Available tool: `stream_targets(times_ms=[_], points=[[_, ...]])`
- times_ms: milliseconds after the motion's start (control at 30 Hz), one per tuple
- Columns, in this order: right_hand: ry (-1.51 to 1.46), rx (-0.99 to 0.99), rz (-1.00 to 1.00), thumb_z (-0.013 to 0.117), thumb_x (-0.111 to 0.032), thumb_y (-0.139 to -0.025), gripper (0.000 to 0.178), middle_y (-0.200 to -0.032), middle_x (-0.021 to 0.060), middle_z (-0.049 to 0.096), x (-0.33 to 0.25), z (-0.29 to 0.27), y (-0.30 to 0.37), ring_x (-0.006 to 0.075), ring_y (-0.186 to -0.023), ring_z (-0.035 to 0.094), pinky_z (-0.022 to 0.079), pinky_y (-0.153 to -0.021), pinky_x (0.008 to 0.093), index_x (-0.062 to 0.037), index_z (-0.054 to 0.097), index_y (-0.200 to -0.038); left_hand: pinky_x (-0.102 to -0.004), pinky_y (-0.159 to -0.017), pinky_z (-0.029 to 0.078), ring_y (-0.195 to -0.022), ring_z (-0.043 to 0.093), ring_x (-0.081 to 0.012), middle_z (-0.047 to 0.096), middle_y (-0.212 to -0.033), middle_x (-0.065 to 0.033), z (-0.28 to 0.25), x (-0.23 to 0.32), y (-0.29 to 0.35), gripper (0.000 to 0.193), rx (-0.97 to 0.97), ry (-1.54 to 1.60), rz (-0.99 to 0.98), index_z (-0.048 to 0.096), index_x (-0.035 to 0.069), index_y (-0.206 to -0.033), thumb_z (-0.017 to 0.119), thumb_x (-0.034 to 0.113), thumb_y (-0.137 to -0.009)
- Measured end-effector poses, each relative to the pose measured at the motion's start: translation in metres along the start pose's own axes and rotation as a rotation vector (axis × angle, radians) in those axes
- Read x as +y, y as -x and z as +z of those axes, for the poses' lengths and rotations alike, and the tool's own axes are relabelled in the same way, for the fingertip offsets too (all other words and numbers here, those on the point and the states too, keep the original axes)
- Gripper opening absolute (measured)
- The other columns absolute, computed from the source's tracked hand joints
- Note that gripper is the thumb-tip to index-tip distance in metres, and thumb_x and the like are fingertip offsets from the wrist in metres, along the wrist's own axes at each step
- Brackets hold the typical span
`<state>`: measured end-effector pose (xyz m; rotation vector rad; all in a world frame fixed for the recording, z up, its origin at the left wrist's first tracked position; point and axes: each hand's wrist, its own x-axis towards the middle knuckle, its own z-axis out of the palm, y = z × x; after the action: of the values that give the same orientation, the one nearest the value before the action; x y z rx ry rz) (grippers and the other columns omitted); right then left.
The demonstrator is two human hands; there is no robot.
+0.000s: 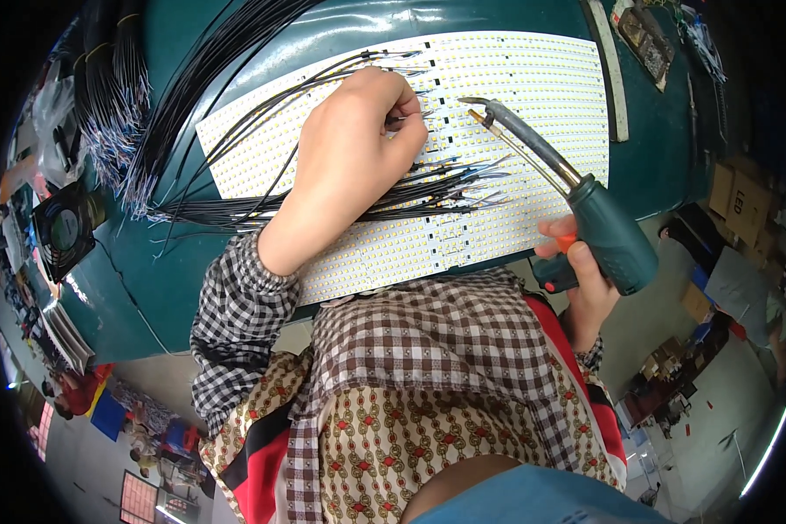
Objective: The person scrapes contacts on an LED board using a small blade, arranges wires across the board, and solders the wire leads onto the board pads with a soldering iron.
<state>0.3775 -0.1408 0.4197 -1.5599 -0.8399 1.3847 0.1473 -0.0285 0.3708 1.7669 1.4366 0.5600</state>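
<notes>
A white LED board sheet (533, 74) with rows of small yellow LEDs lies in front of me. My left hand (355, 144) rests over its middle, thumb and forefinger pinched on the end of a thin wire (423, 114) by the row of black marks. The fingertips partly hide that end. In my right hand (589, 284) is a green soldering gun (616, 231), a finger at its orange trigger. Its bent metal tip points left above the board, apart from my left hand. Black cables (323, 212) with stripped, coloured ends lie across the board below my left hand.
Thick bundles of black cable (227, 61) cover the table's far left. A small black fan (64, 229) stands at the left edge. On the far right are a metal bar (610, 79) and a dirty tray (644, 44). Cardboard boxes (740, 201) stand beyond the green table (140, 301).
</notes>
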Motion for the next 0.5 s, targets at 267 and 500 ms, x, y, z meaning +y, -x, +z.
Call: stream_targets(times_ms=[267,500], points=[[0.061,-0.028,0.037,0.064,0.001,-0.079,0.016,-0.085,0.0137,0.066,0.0017,0.0020,0.0030,0.0190,-0.076,0.064,0.053,-0.069,0.0300,0.0067,0.062,-0.094,-0.0344,-0.059,0.046,-0.064,0.057,-0.0247,0.057,-0.072,-0.0091,-0.0007,0.0015,0.0003,0.006,-0.019,0.004,0.008,0.056,0.003,-0.071,0.059,0.008,-0.071],[0.111,0.005,0.056,0.066,0.003,-0.076,0.015,-0.081,0.0101,0.066,0.0065,0.0027,0.0045,0.0167,-0.076,0.064,0.052,-0.070,0.0286,0.0045,0.063,-0.091,-0.0348,-0.058,0.046,-0.064,0.058,-0.0250,0.057,-0.072,-0.0094,-0.0019,0.0027,-0.0004,0.006,-0.035,0.007,0.013,0.056,0.003,-0.071,0.059,0.008,-0.071]])
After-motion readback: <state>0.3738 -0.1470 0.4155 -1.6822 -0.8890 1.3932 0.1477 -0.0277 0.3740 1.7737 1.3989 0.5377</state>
